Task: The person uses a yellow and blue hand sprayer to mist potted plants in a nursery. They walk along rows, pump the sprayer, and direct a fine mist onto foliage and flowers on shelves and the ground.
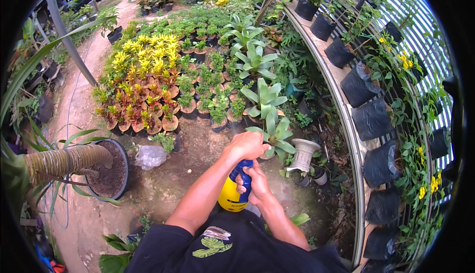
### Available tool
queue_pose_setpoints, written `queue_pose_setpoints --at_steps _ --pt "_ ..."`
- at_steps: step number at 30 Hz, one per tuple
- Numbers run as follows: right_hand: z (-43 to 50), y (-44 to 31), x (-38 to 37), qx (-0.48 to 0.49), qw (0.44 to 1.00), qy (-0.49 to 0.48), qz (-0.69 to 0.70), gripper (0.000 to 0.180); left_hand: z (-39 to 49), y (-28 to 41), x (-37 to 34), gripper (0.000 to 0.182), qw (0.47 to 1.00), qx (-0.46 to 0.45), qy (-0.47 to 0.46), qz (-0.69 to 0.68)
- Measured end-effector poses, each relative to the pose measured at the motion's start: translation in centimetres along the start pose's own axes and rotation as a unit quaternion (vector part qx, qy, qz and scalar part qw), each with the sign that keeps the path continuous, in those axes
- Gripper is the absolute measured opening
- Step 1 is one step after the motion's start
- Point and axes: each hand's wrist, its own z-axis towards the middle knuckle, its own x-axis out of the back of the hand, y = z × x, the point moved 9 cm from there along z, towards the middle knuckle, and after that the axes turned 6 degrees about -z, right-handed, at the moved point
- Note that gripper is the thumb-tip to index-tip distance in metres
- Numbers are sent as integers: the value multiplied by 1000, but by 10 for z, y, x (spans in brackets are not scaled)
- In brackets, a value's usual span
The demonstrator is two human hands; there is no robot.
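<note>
A yellow and blue hand-pump pressure sprayer (229, 196) is held close in front of my body, over bare ground. My right hand (256, 184) is wrapped around its blue upper part. Above the sprayer's top, my left hand (248, 145) is closed in a fist, seemingly on the pump handle, which the fingers hide. The nozzle cannot be made out. Just beyond my hands stands a broad-leaved green bromeliad (274, 134), with more in a row behind it. Potted crotons with red and yellow leaves (148, 102) fill the ground ahead to the left.
A large black pot (128, 176) with a thick-stemmed plant stands at left, beside a clear plastic bag (150, 157). A pale pedestal (304, 154) stands right of my hands. Along the right runs a raised ledge (343, 102) with black grow bags (372, 119). A hose (68, 113) lies on the dirt path.
</note>
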Motion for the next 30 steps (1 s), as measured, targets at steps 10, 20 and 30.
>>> queue_pose_setpoints --at_steps 10,20,30 --pt "-6 -13 24 12 1000 1 13 40 19 31 -13 48 999 -26 -32 -7" --pt "-39 10 33 41 993 38 -107 63 -33 133 66 45 985 -164 22 47" --pt "-101 -51 -9 78 997 14 -19 53 -57 176 36 43 956 -231 82 160"
